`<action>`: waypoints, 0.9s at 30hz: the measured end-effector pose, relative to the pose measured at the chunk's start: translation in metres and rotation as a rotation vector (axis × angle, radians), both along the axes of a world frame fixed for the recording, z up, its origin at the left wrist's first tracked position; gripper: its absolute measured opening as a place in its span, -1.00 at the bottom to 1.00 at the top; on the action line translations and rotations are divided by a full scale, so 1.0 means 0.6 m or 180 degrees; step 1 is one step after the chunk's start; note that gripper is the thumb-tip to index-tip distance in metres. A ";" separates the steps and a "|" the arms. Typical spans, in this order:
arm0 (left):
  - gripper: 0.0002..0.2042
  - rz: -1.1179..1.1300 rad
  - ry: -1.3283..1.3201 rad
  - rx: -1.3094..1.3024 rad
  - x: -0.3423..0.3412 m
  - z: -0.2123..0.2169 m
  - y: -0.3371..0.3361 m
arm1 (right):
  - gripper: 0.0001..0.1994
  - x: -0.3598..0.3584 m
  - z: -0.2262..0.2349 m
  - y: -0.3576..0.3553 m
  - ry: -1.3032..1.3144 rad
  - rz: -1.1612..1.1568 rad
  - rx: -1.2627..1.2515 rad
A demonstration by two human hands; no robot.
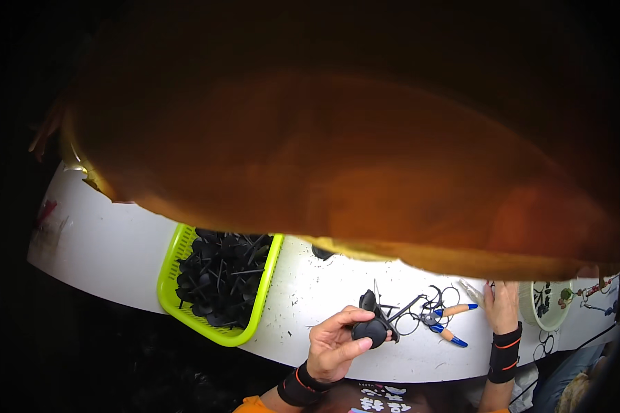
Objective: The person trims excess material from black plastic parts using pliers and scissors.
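Note:
My left hand (335, 343) is closed around a black plastic part (369, 333) with a round, dome-like head. Thin black stems stick out from between the fingers toward the right. On the white table to the right of it lie pliers (432, 319) with orange and blue handles, among several thin black rings (450, 297). Farther right, my right hand (502, 308) reaches away over the table. Its fingertips run under the brown shape that blocks the upper view, so their grip is hidden. Beside its thumb lies a pale, slim object (471, 290) I cannot identify.
A lime-green basket (274, 275) full of black stemmed parts stands on the white table (303, 296) to the left. A whitish bowl (525, 303) with small parts is right of my right hand. A blurred brown shape (289, 172) covers the upper view. Blue denim (565, 378) shows at lower right.

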State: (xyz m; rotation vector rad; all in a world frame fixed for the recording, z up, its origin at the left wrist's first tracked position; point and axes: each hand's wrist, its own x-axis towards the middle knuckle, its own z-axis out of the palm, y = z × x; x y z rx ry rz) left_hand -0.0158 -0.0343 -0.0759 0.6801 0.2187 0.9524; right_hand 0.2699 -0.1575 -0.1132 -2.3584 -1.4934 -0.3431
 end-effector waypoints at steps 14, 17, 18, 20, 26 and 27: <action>-0.76 -0.0314 0.0471 0.0050 -0.012 -0.024 0.005 | -0.66 0.042 0.067 -0.019 0.3547 -0.0396 0.1411; -0.80 0.0091 0.1055 0.0104 -0.008 -0.023 0.002 | -0.61 -0.038 0.102 -0.024 0.3487 0.0065 0.1536; -0.80 0.0080 0.1068 0.0088 -0.009 -0.019 0.003 | -0.58 -0.076 0.113 -0.022 0.3712 0.0296 0.1384; -0.83 0.0042 0.1573 0.0187 -0.015 -0.010 0.006 | -0.58 -0.130 0.123 -0.010 0.3036 0.1233 0.0637; -0.82 0.0293 0.1624 0.0713 -0.016 0.001 0.009 | -0.54 -0.205 0.138 0.021 0.1789 0.1996 -0.0008; -0.83 0.0226 0.1709 0.0823 -0.019 0.007 0.010 | -0.54 -0.205 0.140 0.024 0.1604 0.2032 -0.0007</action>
